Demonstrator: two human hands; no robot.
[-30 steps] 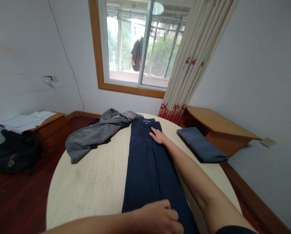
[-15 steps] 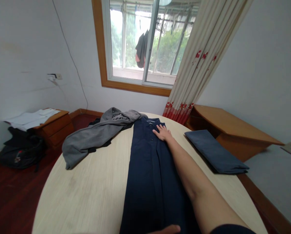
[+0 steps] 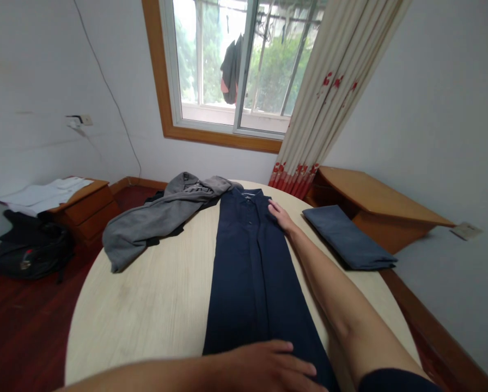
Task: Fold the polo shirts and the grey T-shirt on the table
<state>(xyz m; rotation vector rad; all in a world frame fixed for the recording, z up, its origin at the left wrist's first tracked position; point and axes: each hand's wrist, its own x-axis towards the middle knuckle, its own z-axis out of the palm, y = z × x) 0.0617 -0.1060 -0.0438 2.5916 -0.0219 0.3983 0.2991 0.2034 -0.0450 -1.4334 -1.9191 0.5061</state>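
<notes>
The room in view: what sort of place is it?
Probably a room in a home: a red-patterned curtain hangs at the window, papers lie on a drawer unit, and a navy garment lies on the round table.

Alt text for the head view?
A person's right hand rests at the right edge of a navy garment laid on a round table; the left hand is over its near part. A crumpled gray garment lies to the left, a folded blue-gray cloth to the right, a window beyond.

Right arm (image 3: 329, 291) reaches forward; left arm (image 3: 170, 373) crosses low, fingers (image 3: 299, 363) spread.
</notes>
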